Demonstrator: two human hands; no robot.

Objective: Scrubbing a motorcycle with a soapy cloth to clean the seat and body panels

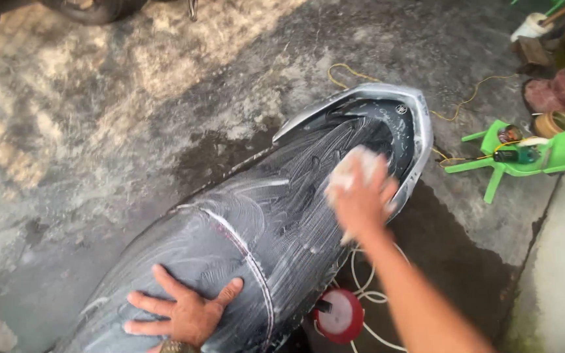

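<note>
Left hand flat, fingers spread on soapy black motorbike seat near front end, right hand gripping white sponge by rear edge.

Location: outdoor vehicle wash or roadside repair yard. Indicators: rough concrete ground, stained and wet in patches; a soap-covered black motorcycle seat with a grey rear grab rail; a vehicle tyre at the top edge; a yellow cord and a white hose lying loose on the ground; a green plastic stool tipped on its side, bearing small containers; worn clutter in the top right corner
</note>
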